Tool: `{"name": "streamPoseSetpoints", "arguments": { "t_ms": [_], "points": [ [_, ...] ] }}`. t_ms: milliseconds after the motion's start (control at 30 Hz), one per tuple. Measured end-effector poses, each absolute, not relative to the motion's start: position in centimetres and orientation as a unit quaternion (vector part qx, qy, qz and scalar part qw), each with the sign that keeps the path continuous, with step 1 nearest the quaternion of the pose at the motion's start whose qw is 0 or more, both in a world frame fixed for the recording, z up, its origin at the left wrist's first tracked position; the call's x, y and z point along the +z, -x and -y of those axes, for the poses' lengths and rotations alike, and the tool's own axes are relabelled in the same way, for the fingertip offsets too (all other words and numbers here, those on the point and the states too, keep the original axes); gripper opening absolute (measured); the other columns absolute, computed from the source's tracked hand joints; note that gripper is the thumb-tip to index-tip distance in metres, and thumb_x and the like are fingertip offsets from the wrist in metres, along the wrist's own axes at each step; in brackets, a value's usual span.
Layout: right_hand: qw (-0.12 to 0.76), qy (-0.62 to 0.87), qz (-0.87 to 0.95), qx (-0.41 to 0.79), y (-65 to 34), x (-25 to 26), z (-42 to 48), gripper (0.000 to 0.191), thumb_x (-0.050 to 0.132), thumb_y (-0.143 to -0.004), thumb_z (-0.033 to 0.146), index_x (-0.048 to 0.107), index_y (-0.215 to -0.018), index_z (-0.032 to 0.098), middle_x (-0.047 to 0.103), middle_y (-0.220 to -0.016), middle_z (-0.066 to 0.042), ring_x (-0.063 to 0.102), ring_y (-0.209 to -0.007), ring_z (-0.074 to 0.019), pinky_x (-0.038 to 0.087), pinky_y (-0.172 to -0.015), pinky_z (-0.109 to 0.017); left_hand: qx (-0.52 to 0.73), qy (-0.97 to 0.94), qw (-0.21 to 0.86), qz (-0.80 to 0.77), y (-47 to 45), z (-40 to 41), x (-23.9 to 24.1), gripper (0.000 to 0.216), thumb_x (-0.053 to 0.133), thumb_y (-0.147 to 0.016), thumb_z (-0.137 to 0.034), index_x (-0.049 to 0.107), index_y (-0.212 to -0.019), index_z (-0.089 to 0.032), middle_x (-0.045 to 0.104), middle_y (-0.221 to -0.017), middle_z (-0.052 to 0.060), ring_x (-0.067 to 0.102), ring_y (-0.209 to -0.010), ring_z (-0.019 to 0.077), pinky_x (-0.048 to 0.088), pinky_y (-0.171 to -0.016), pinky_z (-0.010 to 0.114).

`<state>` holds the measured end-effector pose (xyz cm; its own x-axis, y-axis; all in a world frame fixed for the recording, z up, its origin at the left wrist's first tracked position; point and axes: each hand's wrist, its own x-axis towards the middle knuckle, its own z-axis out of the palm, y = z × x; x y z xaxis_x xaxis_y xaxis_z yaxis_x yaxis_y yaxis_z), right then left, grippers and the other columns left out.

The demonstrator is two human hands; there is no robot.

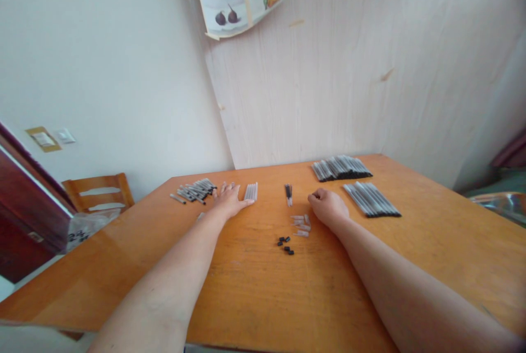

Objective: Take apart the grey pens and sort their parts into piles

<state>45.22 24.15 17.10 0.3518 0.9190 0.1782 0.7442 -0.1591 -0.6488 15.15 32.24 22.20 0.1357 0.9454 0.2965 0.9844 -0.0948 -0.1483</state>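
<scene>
Resting our left hand (227,199), grip apart, by the tubes (252,191), we hold our right hand (330,207) curled; whether its grip clamps anything, we cannot tell.

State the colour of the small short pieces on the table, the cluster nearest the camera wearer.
The small pieces are black, seen best in the head view.

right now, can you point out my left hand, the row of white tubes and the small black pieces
Left hand (228,198): head view, on the back of the hand.
Row of white tubes (251,191): head view, on the middle of the row.
Small black pieces (286,248): head view, on one piece of the group.
</scene>
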Motion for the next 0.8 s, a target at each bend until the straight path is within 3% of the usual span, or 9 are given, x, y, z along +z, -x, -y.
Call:
{"name": "streamPoseSetpoints", "arguments": {
  "t_ms": [167,300,433,633,800],
  "points": [
    [0.33,0.753,0.554,0.132,-45.3,17.1,-24.2,0.035,0.043,-0.081,0.045,0.069,-0.084,0.022,0.069,-0.088,-0.009,0.061,-0.083,-0.0225,0.035,-0.058,-0.027,-0.096,0.747,0.164,0.638,-14.5,-32.0,22.3,0.078,0.038,-0.075,-0.074,0.051,-0.129,-0.02,0.043,-0.141,0.015,0.03,-0.134,0.0349,0.023,-0.105,0.05],
    [0.327,0.753,0.557,0.128,-45.3,17.1,-24.3,0.035,0.044,-0.081,0.045,0.069,-0.085,0.022,0.068,-0.088,-0.009,0.06,-0.082,-0.0217,0.036,-0.06,-0.027,-0.142,0.756,0.166,0.617,-13.4,-31.5,22.9,0.054,0.035,-0.088,-0.053,0.057,-0.12,-0.016,0.058,-0.123,0.014,0.05,-0.117,0.0256,0.034,-0.098,0.036],
    [0.327,0.752,0.559,0.125,-45.3,17.1,-24.2,0.034,0.045,-0.081,0.044,0.07,-0.086,0.022,0.068,-0.088,-0.009,0.06,-0.082,-0.0213,0.037,-0.061,-0.026,-0.172,0.759,0.149,0.61,-12.2,-29.8,23.4,0.036,0.04,-0.088,-0.039,0.064,-0.104,-0.017,0.066,-0.107,0.01,0.058,-0.102,0.02,0.04,-0.088,0.028],
    [0.334,0.747,0.561,0.126,-45.4,17.0,-24.1,0.033,0.045,-0.08,0.044,0.07,-0.085,0.022,0.069,-0.088,-0.009,0.061,-0.082,-0.0219,0.037,-0.06,-0.027,-0.146,0.736,0.115,0.65,-10.9,-25.3,23.7,0.027,0.048,-0.083,-0.041,0.066,-0.09,-0.022,0.069,-0.092,0.006,0.061,-0.087,0.0206,0.041,-0.074,0.029],
    [0.337,0.738,0.572,0.123,-45.5,16.9,-24.1,0.033,0.046,-0.08,0.043,0.07,-0.089,0.021,0.07,-0.089,-0.01,0.062,-0.085,-0.0229,0.038,-0.061,-0.027,-0.085,0.719,0.119,0.68,-10.5,-21.9,23.0,0.032,0.049,-0.08,-0.048,0.068,-0.088,-0.024,0.068,-0.094,0.009,0.059,-0.096,0.0267,0.041,-0.081,0.036]
  ]
}}
